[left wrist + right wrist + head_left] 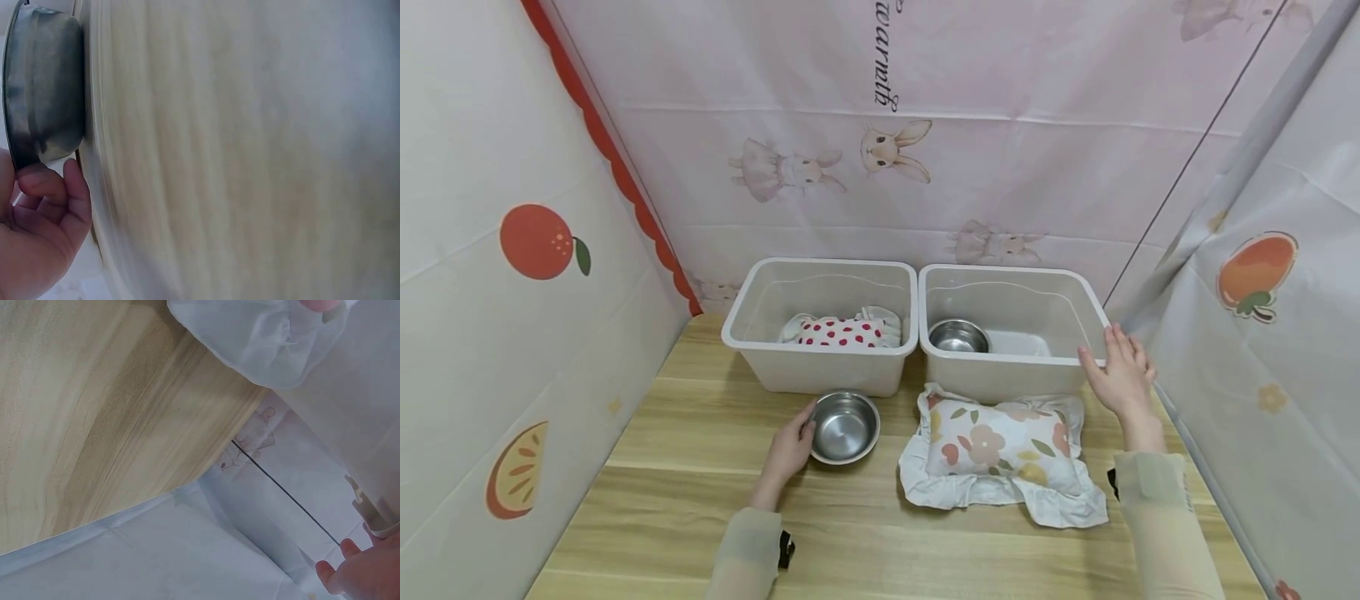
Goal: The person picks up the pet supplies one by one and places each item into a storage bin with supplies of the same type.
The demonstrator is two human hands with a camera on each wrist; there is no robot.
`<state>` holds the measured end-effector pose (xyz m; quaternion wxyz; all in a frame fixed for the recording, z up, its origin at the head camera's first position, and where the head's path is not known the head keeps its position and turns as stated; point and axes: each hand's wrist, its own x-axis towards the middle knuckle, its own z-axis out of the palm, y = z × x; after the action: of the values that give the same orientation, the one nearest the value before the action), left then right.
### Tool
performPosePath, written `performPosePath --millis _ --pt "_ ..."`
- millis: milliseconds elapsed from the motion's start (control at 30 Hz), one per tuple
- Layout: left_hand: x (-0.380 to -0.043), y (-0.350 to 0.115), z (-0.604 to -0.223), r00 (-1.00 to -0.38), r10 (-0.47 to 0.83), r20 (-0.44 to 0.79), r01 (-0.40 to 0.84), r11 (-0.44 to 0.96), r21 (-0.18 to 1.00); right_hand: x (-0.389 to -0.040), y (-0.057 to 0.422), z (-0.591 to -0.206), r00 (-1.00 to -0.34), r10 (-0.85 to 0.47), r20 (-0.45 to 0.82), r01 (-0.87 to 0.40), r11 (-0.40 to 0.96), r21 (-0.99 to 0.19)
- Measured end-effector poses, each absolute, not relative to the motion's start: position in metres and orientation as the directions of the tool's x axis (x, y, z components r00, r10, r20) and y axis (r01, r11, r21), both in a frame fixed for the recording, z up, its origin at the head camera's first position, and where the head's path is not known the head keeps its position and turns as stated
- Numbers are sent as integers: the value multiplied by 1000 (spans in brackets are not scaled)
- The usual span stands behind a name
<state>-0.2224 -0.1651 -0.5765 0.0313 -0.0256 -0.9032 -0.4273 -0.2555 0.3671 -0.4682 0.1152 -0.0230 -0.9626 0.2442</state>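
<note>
A shallow stainless steel bowl (844,427) is on the wooden table in front of the left bin. Its left rim is pinched by my left hand (791,447); the left wrist view shows the fingers curled at the edge of the bowl (47,81). Over at the right bin (1000,377), my right hand (1122,375) rests on the front right corner of the rim, fingers fairly straight. A second steel bowl (959,336) sits inside that bin, at its left. In front of it lies a ruffled floral pillow (1000,446).
Beside the right bin stands a matching left bin (820,368), holding a small white pillow with red dots (842,332). Printed cloth walls (970,183) enclose the wooden table (700,492) at the back and both sides.
</note>
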Motion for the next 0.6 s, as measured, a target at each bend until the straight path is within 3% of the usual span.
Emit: performPosePath --millis 200,433,600 --pt "-226 -168 -579 -998 19 53 54 582 812 -255 367 -469 -970 105 217 -14 874 -486" --pt "-232 -174 -582 -993 67 101 121 539 833 -256 367 -470 -969 105 223 -19 871 -492" --pt "-235 -179 -584 -996 87 30 68 483 873 -256 367 -470 -969 108 223 -17 869 -494"
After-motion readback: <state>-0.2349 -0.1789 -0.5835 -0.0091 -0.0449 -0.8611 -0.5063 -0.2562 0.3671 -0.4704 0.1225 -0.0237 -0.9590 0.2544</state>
